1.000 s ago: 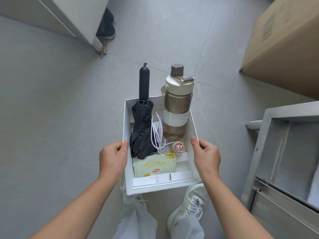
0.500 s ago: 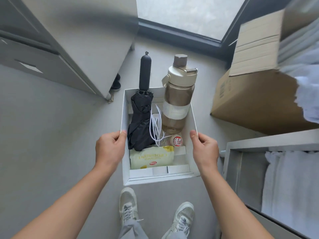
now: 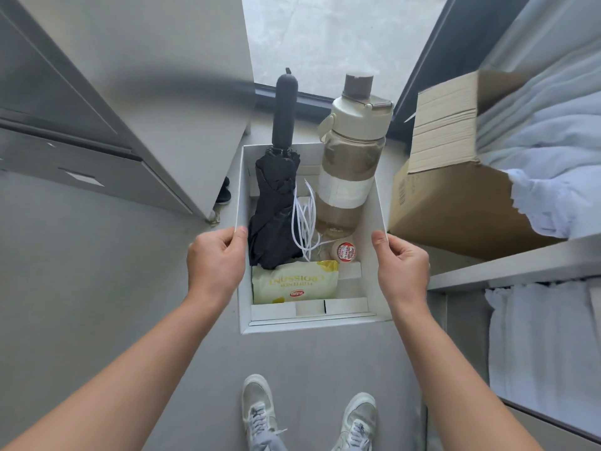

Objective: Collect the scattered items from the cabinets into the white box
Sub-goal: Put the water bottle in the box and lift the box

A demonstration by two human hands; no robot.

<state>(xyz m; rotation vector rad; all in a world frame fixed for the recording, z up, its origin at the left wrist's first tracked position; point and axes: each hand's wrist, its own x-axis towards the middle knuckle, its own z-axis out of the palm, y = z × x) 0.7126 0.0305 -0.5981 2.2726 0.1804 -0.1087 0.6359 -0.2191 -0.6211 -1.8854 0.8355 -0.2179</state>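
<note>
Head view, entry one. We hold the white rectangular cardboard box (image 3: pixel 379 203) in the air above the grey floor (image 3: pixel 81 288), with our pale sneakers (image 3: pixel 260 415) visible below it. The left hand (image 3: pixel 216 265) is closed around the left wall, thumb inside the rim; the right hand (image 3: pixel 401 266) is closed around the right wall in the same way. Neither hand is spread or free.

Contents: a folded black fabric umbrella (image 3: pixel 276 203) leaning on the far wall, its handle sticking out above the rim; a tall brown translucent bottle with a cream lid (image 3: pixel 353 157) beside it; a looped white cord (image 3: pixel 304 222) between the two; a small round red-and-white capped tub (image 3: pixel 346 251); a pale yellow croissant packet (image 3: pixel 294 283) lying flat near us.

Change against the two earlier frames: the camera has tilted up. The grey metal cabinet (image 3: pixel 146 92) on the left now fills much more of the frame, and the brown corrugated carton (image 3: pixel 448 177) and shelves with pale folded cloth (image 3: pixel 536 336) have come in on the right. The grip and the box contents are unchanged.

Judgement: we are carrying the box between cabinets; collection looks well advanced, but whether items remain elsewhere cannot be told.
</note>
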